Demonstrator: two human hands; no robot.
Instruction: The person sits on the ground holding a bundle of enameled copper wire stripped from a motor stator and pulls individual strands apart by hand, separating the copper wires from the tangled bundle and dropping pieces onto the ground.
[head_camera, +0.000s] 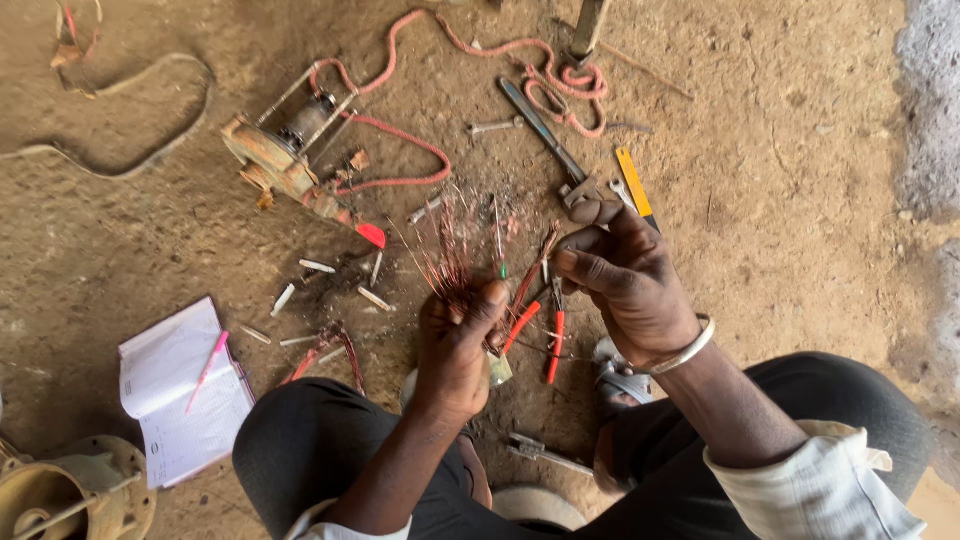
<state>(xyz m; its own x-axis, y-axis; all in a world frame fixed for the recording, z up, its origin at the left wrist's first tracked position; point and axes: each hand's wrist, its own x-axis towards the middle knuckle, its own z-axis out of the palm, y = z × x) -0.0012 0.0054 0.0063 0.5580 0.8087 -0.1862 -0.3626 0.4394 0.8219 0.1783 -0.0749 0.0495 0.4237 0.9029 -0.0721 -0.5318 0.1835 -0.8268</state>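
Copper wire bundle sits gripped in the left hand, fist closed tight around its lower end, thin reddish strands fanning up and outward above the knuckles, roughly mid-scene over the dirt floor. Right hand just right of it, fingers curled in narrow, fingertips pinching a few strands that lean up from the bundle; silver bangle on that wrist. Pliers with red handles lie on the ground just under and between the two hands, partly hidden by them. Far left of the hands, a rusty motor part with a metal frame lies tilted, a red cord looping around it and running to the far side. Long dark metal tool lies far of the right hand, small spanner just left of it, yellow-handled tool to its right. Small white tube pieces scattered left of the bundle. Open notebook near left with a pink pen resting on it. Round rusty housing at near-left corner, cut off by the edge. Person's dark trousers and pale sleeve cuff fill the near side.
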